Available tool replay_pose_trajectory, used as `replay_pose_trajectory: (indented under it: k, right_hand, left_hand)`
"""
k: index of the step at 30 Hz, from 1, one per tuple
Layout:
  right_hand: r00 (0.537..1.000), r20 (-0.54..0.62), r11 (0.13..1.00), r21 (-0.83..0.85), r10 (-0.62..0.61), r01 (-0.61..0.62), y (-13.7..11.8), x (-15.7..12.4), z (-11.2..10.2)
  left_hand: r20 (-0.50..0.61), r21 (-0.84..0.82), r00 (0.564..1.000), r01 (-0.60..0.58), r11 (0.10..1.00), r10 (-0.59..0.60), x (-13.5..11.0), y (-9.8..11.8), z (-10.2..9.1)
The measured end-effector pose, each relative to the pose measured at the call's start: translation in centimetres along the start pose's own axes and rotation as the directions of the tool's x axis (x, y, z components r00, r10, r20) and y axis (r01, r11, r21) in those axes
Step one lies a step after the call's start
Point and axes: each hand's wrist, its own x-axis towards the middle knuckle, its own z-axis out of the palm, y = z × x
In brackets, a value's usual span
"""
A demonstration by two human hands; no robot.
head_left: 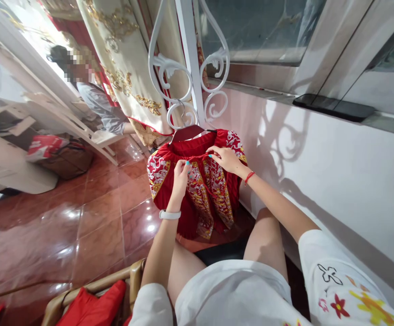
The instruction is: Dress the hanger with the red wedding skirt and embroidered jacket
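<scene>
1. The red embroidered garment (pixel 197 185) hangs at the centre of the frame on a hanger (pixel 188 131), hooked to the white scrolled metal grille (pixel 183 68), so its front faces the person.
2. The left hand (pixel 181 174) is closed, pinching the front edge; the right hand (pixel 225 158) pinches the fabric near the collar.
3. At the upper left sits another person (pixel 98 104) beside a cream gold-embroidered cloth (pixel 125 59); a dark phone (pixel 334 107) lies on the sill at the upper right. Nothing blocks the hands.

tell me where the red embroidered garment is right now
In the head view, the red embroidered garment hangs centre frame on a hanger hooked to the white scrolled ironwork, with the left hand and right hand on its waistband.
</scene>
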Motion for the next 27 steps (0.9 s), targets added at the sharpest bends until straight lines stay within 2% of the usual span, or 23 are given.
replay_pose_trajectory:
  k: [1,2,4,5,9,11,13,16,18,19,20,21,23,24,25,26,27]
  right_hand:
    - [1.000,-0.009,1.000,0.007,-0.006,0.006,-0.1,0.0,0.1]
    - [1.000,-0.019,1.000,0.020,-0.013,0.014,-0.1,0.1,0.2]
    - [0.999,-0.045,0.998,0.065,-0.018,0.021,0.0,0.5,0.1]
    - [0.998,-0.058,0.995,0.102,-0.015,0.021,0.2,0.7,-0.1]
    - [0.994,-0.106,0.951,0.308,0.010,0.023,1.4,1.5,-0.7]
    - [0.997,-0.075,0.934,0.356,-0.005,0.031,1.8,1.5,-0.8]
    - [0.999,0.018,0.955,0.297,-0.029,0.023,2.0,1.0,-0.8]
    - [0.994,0.101,0.998,0.050,0.032,-0.037,1.7,-0.1,-0.7]
    - [0.991,0.024,0.984,-0.124,0.131,-0.127,1.1,-0.5,-0.5]
    - [0.983,-0.041,0.966,-0.187,0.177,-0.181,0.6,-0.5,-0.3]
    - [0.971,-0.118,0.946,-0.224,0.210,-0.232,0.0,-0.4,0.1]
    - [0.953,-0.199,0.934,-0.234,0.228,-0.272,-0.6,-0.1,0.5]
    - [0.904,-0.364,0.941,-0.160,0.224,-0.297,-1.6,1.0,1.4]
    - [0.879,-0.428,0.959,-0.085,0.211,-0.271,-1.9,1.6,1.9]
    - [0.867,-0.459,0.977,0.009,0.195,-0.215,-2.2,2.3,2.4]
    - [0.879,-0.443,0.984,0.113,0.176,-0.140,-2.3,3.0,2.8]
    - [0.913,-0.380,0.972,0.226,0.146,-0.062,-2.2,3.7,3.1]
  left_hand:
    - [0.112,-0.125,0.986,0.137,0.983,-0.123,-0.1,0.3,0.0]
    - [0.225,-0.192,0.948,0.270,0.944,-0.225,-0.1,0.6,-0.1]
    - [0.365,-0.208,0.860,0.448,0.870,-0.355,0.2,1.2,-0.8]
    - [0.379,-0.206,0.842,0.482,0.852,-0.385,0.5,1.6,-1.5]
    - [0.291,-0.248,0.870,0.470,0.847,-0.398,1.6,3.2,-5.5]
    - [0.281,-0.287,0.862,0.494,0.821,-0.422,1.6,3.4,-6.9]
    - [0.302,-0.357,0.827,0.559,0.749,-0.474,1.1,2.9,-7.2]
    - [0.395,-0.408,0.750,0.661,0.630,-0.531,-0.2,0.9,-5.8]
    - [0.496,-0.346,0.694,0.709,0.615,-0.522,-0.9,-0.3,-4.5]
    - [0.541,-0.308,0.683,0.704,0.640,-0.491,-1.1,-0.7,-3.9]
    - [0.574,-0.281,0.689,0.673,0.684,-0.443,-1.2,-0.8,-3.3]
    - [0.585,-0.272,0.717,0.613,0.741,-0.378,-1.2,-0.7,-3.0]
    - [0.537,-0.294,0.815,0.422,0.857,-0.217,-0.8,0.0,-2.6]
    - [0.483,-0.297,0.865,0.310,0.903,-0.139,-0.4,0.4,-2.5]
    - [0.421,-0.275,0.904,0.203,0.940,-0.073,0.1,0.9,-2.5]
    - [0.355,-0.228,0.935,0.101,0.968,-0.013,0.8,1.3,-2.5]
    - [0.291,-0.157,0.956,0.002,0.988,0.044,1.5,1.5,-2.4]
